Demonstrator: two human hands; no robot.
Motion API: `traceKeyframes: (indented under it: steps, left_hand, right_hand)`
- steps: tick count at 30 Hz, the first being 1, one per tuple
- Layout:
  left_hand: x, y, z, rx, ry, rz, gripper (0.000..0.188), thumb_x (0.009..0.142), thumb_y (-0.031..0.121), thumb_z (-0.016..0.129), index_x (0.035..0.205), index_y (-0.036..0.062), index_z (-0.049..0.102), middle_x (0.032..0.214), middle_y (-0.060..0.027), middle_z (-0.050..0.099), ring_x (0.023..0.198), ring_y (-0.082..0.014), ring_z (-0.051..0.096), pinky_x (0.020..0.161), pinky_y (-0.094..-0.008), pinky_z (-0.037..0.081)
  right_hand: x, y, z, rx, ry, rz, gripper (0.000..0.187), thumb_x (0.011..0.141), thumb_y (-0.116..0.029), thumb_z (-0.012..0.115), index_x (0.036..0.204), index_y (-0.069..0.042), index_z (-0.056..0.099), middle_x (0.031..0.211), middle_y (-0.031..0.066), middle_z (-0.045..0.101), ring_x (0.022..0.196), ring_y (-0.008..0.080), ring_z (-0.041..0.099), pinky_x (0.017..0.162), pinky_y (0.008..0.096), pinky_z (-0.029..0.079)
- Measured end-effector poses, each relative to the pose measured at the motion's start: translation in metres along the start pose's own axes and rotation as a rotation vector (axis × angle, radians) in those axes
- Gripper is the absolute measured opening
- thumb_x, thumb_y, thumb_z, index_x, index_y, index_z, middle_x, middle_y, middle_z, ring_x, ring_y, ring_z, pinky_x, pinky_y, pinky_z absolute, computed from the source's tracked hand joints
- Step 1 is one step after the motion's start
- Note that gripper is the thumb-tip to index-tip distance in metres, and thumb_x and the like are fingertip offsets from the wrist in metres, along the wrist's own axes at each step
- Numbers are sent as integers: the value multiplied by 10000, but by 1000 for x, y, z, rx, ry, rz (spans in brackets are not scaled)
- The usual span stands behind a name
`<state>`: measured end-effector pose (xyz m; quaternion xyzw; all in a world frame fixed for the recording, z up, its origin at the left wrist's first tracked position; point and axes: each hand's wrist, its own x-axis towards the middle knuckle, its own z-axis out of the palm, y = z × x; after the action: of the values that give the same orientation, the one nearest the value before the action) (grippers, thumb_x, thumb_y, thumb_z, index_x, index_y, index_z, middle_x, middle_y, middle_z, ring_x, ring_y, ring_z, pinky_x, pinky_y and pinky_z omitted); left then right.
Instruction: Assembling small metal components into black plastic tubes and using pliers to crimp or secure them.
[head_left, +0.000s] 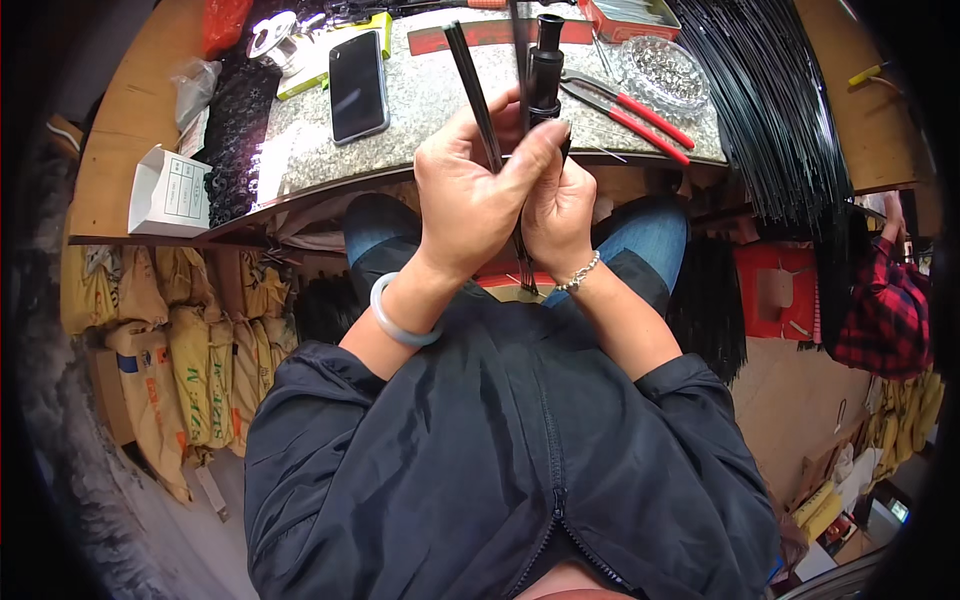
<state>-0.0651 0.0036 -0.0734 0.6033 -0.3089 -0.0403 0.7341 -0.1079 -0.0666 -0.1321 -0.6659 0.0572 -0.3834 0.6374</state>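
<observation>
My left hand (462, 200) and my right hand (558, 205) meet over my lap, just in front of the table edge. Thin black rods (473, 90) slant up out of my left hand, its fingers closed around them. Lower ends of black rods show below the hands. A black ringed cylindrical piece (546, 75) stands upright above my right hand, whose fingers are curled at its lower end. My left thumb lies across toward my right fingers, and what is pinched there is hidden.
On the stone-topped table lie a phone (358, 88), red-handled pliers (640, 120), a glass bowl (663, 75) of small metal parts and a red strip (470, 37). Long black rods (775, 100) overhang the right edge. A white box (170, 195) sits left. Another person's plaid sleeve (885, 315) appears at right.
</observation>
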Motion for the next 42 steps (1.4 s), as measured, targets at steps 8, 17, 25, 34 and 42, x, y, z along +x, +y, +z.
traceKeyframes:
  steps: [8,17,25,34,42]
  left_hand:
    - [5,-26,-15,-229,-47,-92,254,818,102,684,1026,-31,625,862,-74,671,724,-90,608,652,-211,488]
    - [2,-32,-15,-213,12,-37,249,841,121,659,1034,-26,602,895,-93,662,766,-127,619,719,-251,498]
    - [3,-35,-15,-277,1,-75,259,840,104,655,1050,-30,584,891,-114,655,750,-151,624,702,-265,510]
    - [2,-34,-17,-339,33,-126,269,807,91,699,1040,-21,623,858,-28,656,740,-74,586,679,-197,471]
    - [1,-29,-17,-368,22,-133,261,823,103,684,1044,-18,616,854,-38,657,744,-77,589,681,-197,469]
  right_hand:
    - [-8,-12,-3,393,114,155,140,899,-151,590,913,-12,576,812,-32,586,727,18,514,652,169,421]
    - [-7,-11,-9,470,90,258,139,879,-125,616,938,0,600,828,-7,617,724,26,543,651,162,440]
    - [-3,-9,-7,603,91,289,167,830,-66,667,933,23,570,850,38,621,734,53,569,661,186,489]
    - [-3,-11,-7,533,86,268,168,832,-76,667,924,11,556,851,32,616,739,44,561,660,178,480]
    - [-5,-10,-9,479,10,298,175,868,-119,628,985,-5,564,928,44,624,800,60,573,743,199,475]
